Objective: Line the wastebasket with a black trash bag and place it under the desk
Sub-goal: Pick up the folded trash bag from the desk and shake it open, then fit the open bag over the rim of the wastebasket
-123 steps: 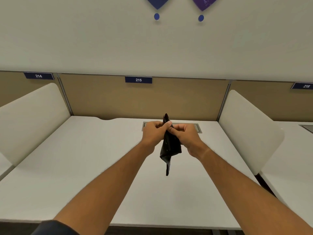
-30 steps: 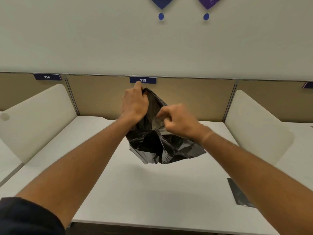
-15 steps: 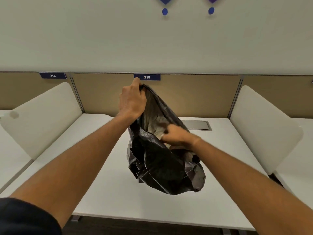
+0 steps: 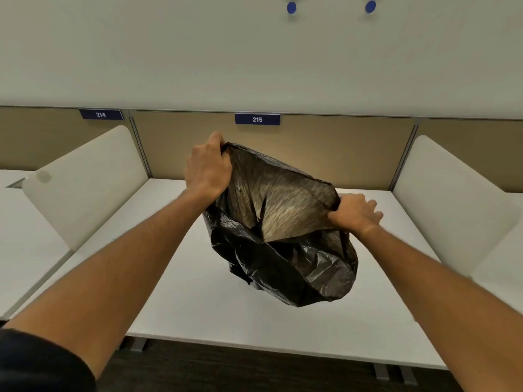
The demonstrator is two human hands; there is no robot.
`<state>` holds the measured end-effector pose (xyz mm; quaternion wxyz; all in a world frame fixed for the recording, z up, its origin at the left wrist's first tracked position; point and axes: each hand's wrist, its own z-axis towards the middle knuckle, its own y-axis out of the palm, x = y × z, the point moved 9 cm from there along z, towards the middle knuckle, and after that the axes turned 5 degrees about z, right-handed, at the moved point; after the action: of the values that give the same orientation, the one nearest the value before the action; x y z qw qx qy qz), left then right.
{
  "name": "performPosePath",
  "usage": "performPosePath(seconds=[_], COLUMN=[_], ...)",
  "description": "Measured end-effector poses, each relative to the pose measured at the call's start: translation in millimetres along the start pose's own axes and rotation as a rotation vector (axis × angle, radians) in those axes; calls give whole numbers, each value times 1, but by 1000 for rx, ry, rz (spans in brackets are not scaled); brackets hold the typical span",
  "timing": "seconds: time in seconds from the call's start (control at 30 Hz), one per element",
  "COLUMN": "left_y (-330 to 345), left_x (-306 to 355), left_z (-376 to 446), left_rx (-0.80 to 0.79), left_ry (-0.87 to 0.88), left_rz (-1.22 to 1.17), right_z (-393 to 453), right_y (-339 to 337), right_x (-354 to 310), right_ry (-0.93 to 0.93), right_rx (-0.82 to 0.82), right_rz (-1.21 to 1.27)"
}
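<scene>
A black trash bag (image 4: 285, 267) hangs in the air above the white desk (image 4: 215, 315), its mouth stretched wide toward me. My left hand (image 4: 208, 168) pinches the bag's rim at its upper left corner. My right hand (image 4: 353, 213) grips the rim at the right side, lower than the left. The thin plastic at the back of the bag lets light through. The bag's bottom billows loose just over the desk. No wastebasket is in view.
White side dividers stand at the left (image 4: 85, 182) and the right (image 4: 450, 202) of the desk. A tan back panel carries a blue label 215 (image 4: 257, 119). Dark floor (image 4: 254, 372) shows below the desk's front edge, with desk feet visible.
The bag went from a small folded bundle to fully unfolded. In the last half second my right hand came out of the bag's inside and moved right, pulling the mouth wide.
</scene>
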<state>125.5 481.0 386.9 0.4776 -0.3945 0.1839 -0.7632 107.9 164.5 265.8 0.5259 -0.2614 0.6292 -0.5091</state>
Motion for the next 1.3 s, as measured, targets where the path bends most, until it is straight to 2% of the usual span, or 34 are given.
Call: performPosePath(seconds=[0.07,0.13,0.3,0.43,0.67,0.9,1.3], left_y=[-3,-5,-14,-28,-73,-127,-212], left_x=[-11,-21,-44,-67,-104,-133,-217], left_z=[-3,-9,-28,-48,-108,-195,-348], left_rx=[8,8,2,-5,28,49,51], left_ry=[-22,-43,-128,-217,-351,-469,-770], left_rz=[-3,4,18,50,137,224,323], right_z=[-6,-13,-26,-38,-78,-150,-288], right_y=[9,11,13,20,29,56,165], right_x=[1,-4,-26,-48,-64,-86,-161], right_ry=[0,-19,-88,-173,-255,-334,-436], right_rx=[-44,-20,28,-50,-123,-274,-611], right_rz=[233,367,482,582,621,628,594])
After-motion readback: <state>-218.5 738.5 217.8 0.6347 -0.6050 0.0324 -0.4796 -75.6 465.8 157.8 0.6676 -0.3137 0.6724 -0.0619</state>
